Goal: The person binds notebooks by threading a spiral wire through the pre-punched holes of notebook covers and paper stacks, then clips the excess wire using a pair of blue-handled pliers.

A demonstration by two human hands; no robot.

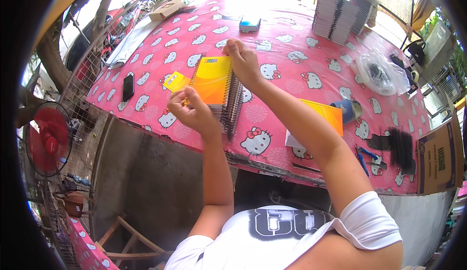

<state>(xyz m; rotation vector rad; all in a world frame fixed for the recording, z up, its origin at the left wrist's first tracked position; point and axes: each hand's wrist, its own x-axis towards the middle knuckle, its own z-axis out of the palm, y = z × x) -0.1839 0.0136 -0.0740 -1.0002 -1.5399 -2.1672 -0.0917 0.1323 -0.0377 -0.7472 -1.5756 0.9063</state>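
A stack of spiral notebooks [210, 82] with yellow-orange covers lies in front of me, dark wire coils along its sides. At its near left corner is my left hand [192, 110], fingers curled in; whatever they may hold is too small to make out. A small yellow card-like piece [176, 81] sticks out beside the stack, just beyond those fingers. My right hand [244, 65] is closed at the stack's far right corner, thumb and fingers pressed together. What lies between them cannot be made out.
Under my right forearm lies another orange notebook [326, 116], next to a blue roll-shaped item [348, 110]. Pliers [362, 160], black wire coils [401, 148] and a cardboard box [440, 155] are at right. A phone [128, 87] lies left; tall notebook stacks [338, 17] stand far right, near another person.
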